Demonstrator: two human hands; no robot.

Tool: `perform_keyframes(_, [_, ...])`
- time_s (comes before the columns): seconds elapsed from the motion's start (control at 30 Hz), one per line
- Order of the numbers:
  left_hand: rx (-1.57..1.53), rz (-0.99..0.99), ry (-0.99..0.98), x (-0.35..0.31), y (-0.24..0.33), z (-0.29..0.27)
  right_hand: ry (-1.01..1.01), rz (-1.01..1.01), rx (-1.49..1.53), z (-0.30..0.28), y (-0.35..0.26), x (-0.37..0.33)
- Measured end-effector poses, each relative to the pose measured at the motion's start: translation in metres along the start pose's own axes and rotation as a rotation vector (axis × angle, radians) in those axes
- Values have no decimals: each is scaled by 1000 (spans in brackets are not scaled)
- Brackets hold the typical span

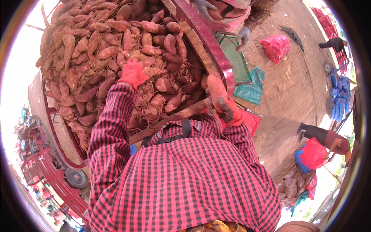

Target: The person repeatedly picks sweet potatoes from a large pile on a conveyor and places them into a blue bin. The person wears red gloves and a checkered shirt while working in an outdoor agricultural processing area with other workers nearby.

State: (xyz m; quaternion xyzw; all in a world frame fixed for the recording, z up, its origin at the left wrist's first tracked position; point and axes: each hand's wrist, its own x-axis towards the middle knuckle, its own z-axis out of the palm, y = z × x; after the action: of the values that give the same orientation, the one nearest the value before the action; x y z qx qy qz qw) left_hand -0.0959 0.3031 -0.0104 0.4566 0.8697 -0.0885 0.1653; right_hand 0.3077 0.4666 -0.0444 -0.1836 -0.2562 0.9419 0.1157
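Note:
A big heap of reddish sweet potatoes (92, 44), with stringy roots among them, fills a red-framed cart bed in front of me. My left hand (133, 73), in a red glove, reaches over the middle of the heap. Its fingers stretch forward against the sweet potatoes, with nothing visibly gripped. At the cart's right rail, my right hand (227, 111), in a red glove with dark, soiled fingers, is closed around one long sweet potato (217, 88). That sweet potato points away from me, near the rail's rounded end.
The red metal rail (205, 34) bounds the heap on the right. Beyond it are another person's gloved hand (244, 36), a green-topped stand (234, 56), a teal bag (251, 87) and a full pink sack (275, 48). A red vehicle (48, 174) stands at far left; people are at far right.

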Motion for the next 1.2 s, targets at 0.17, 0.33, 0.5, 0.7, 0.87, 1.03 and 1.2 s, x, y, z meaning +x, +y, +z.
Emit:
perform_keyframes(0.17, [-1441, -57, 51, -47, -11, 4, -45, 12, -131, 22, 14, -14])
perform_keyframes(0.33, [-2097, -34, -276, -82, 55, 4, -36, -157, -22, 52, 45, 29])
perform_keyframes(0.5, [-2160, -13, -668, -112, 91, 19, 94, -195, 57, 52, 66, 75])
perform_keyframes(0.7, [-2070, -150, -632, -139, 75, 19, 43, -72, -114, 89, 36, 79])
perform_keyframes(0.87, [-2030, -473, -285, -166, 74, 22, -95, -518, -1612, 154, 37, 113])
perform_keyframes(1.03, [-2362, 243, 284, -228, 50, 15, -151, -28, -1307, 212, 43, 134])
perform_keyframes(1.2, [-2412, 142, 837, -280, 38, 37, -751, -89, -1576, 269, 111, 105])
